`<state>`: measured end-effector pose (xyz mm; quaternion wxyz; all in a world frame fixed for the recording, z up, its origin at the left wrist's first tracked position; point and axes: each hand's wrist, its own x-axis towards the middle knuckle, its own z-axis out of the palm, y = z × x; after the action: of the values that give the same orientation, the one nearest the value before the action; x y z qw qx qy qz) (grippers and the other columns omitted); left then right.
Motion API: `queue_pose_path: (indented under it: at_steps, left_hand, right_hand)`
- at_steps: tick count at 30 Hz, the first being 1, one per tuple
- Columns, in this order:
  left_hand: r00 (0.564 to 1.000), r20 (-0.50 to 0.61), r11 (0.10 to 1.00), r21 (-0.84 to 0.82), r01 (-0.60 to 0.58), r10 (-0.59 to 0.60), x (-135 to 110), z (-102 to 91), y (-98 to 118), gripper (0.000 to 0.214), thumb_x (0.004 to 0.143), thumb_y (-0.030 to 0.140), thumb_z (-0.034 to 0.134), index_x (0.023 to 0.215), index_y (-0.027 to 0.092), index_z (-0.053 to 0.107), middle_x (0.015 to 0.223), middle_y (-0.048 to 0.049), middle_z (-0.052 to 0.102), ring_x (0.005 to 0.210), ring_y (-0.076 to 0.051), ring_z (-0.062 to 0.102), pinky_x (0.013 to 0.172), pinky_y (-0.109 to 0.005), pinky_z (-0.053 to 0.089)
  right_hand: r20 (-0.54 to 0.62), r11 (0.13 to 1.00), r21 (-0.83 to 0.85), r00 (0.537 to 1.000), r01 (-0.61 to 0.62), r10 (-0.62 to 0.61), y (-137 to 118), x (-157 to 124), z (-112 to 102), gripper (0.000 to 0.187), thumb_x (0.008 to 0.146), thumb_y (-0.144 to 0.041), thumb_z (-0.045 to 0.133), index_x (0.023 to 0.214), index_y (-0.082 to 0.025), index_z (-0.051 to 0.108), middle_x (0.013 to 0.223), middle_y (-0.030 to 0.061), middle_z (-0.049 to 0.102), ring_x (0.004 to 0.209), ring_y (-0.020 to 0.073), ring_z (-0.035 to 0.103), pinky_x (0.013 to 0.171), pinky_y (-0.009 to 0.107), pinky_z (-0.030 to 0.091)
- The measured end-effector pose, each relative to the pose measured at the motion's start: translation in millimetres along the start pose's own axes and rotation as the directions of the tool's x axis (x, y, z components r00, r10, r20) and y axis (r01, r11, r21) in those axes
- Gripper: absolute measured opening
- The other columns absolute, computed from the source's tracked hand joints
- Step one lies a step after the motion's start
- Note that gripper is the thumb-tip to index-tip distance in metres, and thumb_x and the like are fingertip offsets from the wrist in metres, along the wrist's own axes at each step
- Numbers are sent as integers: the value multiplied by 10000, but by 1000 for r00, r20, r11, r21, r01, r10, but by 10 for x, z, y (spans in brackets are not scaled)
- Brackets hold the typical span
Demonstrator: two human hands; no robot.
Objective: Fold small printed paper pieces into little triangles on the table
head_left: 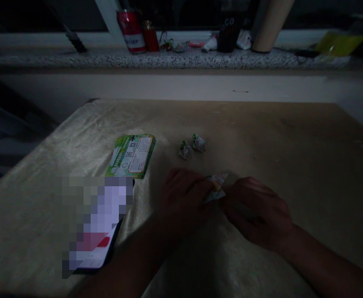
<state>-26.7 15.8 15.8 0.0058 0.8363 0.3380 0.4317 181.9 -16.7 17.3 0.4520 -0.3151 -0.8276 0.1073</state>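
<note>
Between my two hands is a small piece of folded printed paper (217,185), pale with orange and dark print and pointed corners. My left hand (186,192) is closed on its left side, fingers curled over it. At the lower right corner of the paper, the fingertips of my right hand (258,211) are pinched together; dimness hides exactly how they grip. Beyond my left hand lie two small folded paper pieces, one on the left (185,150) and one on the right (199,142), in similar green and white print.
A green printed packet (140,155) lies to the left on the cloth-covered table (293,145). In front of it rests a lit phone (99,256), partly pixelated. On the stone windowsill (181,61) stand a red can (131,33), a red lighter (150,37), a dark cup (228,31) and a tan cylinder (271,27).
</note>
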Motion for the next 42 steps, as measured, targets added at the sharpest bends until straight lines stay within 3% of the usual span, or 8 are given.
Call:
queue_pose_path:
  at_steps: [8,14,19,24,26,30,35,42]
  left_hand:
    - [998,56,999,-4,-38,38,-11,55,23,66,881,168,662,943,183,677,899,-55,704,806,-203,616,759,-362,490]
    - [950,56,941,-130,312,-307,-22,25,-33,328,810,179,713,1131,211,654,1078,-68,665,967,-211,637,829,-364,555]
    - [838,181,759,-357,544,-516,-26,29,-28,510,786,201,730,1285,232,632,897,6,689,749,-138,625,712,-283,558]
    - [749,374,411,-659,630,-547,-58,71,-6,517,780,185,761,1288,224,674,1013,-46,784,873,-167,743,770,-276,611]
    - [772,376,355,-726,590,-513,-80,83,-19,484,753,139,773,1226,225,717,1109,-66,796,963,-189,763,834,-292,624]
    - [821,346,402,-743,535,-454,-127,87,-56,400,751,94,762,1125,236,772,1096,-58,808,978,-197,767,889,-331,627]
    - [843,329,463,-721,516,-427,-126,51,-60,292,759,104,743,1023,220,790,1016,-55,793,965,-199,753,857,-325,618]
    - [882,298,525,-716,459,-365,-84,23,-3,249,796,169,760,1037,227,785,1032,-55,777,922,-190,740,815,-312,600]
  right_hand:
    - [-22,996,-13,996,88,-89,25,11,-5,265,828,-2,729,1056,-134,702,836,105,739,743,220,688,688,397,591]
    - [-163,974,158,969,-162,188,47,-17,-113,319,814,8,688,1029,-224,726,840,37,763,767,189,750,681,284,622]
    - [-235,857,381,860,-347,453,119,-90,-149,226,826,-58,748,930,-259,755,855,2,783,758,143,756,714,208,621]
    - [-159,751,525,820,-402,550,193,-138,-148,33,913,-290,765,925,-259,760,844,17,774,700,143,737,614,193,595]
    - [-136,726,557,817,-404,560,211,-147,-145,122,917,-379,762,918,-256,758,815,23,762,665,154,728,582,212,593]
    - [-97,714,562,823,-418,559,244,-162,-128,201,908,-454,755,914,-253,752,795,24,747,632,162,720,547,231,591]
    - [-116,768,514,857,-381,503,236,-143,-108,70,900,-288,769,957,-251,754,844,32,776,694,172,756,599,236,617]
    - [-60,860,387,922,-332,383,147,-40,-123,177,857,-154,775,997,-263,775,903,41,824,740,181,789,639,235,643]
